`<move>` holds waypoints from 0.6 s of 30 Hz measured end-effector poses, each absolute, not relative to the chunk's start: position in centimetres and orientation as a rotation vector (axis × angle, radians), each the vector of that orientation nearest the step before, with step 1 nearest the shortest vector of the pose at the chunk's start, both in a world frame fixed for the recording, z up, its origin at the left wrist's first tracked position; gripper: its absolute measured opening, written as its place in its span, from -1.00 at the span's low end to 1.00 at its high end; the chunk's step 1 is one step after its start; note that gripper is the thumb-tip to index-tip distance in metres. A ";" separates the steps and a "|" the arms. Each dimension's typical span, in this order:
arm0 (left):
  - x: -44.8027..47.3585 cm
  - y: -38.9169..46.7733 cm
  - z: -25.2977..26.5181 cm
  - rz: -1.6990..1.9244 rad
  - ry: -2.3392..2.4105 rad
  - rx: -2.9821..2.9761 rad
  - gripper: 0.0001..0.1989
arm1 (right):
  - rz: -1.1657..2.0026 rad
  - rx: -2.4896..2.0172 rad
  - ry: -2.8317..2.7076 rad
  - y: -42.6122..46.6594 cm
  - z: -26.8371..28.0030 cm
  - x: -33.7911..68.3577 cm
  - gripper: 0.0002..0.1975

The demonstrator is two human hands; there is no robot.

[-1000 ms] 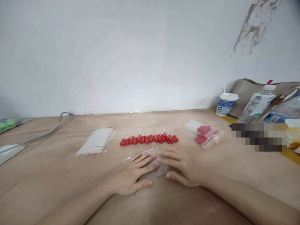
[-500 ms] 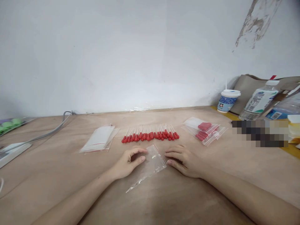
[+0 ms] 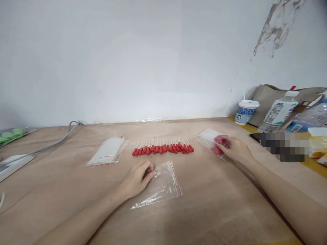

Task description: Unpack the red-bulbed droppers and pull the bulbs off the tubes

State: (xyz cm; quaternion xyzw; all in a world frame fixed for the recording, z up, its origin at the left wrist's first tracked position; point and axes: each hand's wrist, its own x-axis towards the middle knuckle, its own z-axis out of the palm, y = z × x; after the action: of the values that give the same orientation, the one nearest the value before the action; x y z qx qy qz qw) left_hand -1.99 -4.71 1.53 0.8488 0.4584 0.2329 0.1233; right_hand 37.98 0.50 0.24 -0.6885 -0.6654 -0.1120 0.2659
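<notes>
My left hand pinches the edge of a clear zip bag between thumb and fingers. The bag lies flat on the table, its red-striped end to the right. Behind it runs a row of droppers with red bulbs towards me and thin pale stems pointing away. Over at the right, my right hand is closed on one of the stacked zip bags of droppers, thumb below and fingers above. Red bulbs show through that plastic. The fingertips partly cover the bags.
A stack of flat zip bags lies left of the row. To the right stand a paper cup with a straw, a plastic bottle and a beige bag. A grey cable crosses the left side; a wall closes the back.
My right hand has moved from beside the clear bag to the dropper bags at the right. My left fingers have closed on the clear bag, which has turned slightly and shifted towards me.
</notes>
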 end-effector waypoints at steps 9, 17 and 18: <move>-9.5 0.3 3.8 1.248 1.950 2.112 -0.83 | -0.582 -2.010 -1.784 0.8 -0.2 36.9 -0.74; -18.6 3.7 2.4 0.773 2.424 2.022 -0.74 | -0.414 -1.929 -1.215 0.4 0.9 37.7 -0.72; -18.6 3.8 2.0 0.745 2.414 2.033 -0.74 | -0.394 -1.885 -1.140 0.2 1.4 37.5 -0.72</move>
State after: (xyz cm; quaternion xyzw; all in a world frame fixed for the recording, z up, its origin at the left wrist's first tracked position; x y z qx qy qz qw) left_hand -18.57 3.79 1.98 0.6260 0.7436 0.2295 -0.0507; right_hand 37.47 0.19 1.37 -0.7577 -0.4583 -0.1582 0.4368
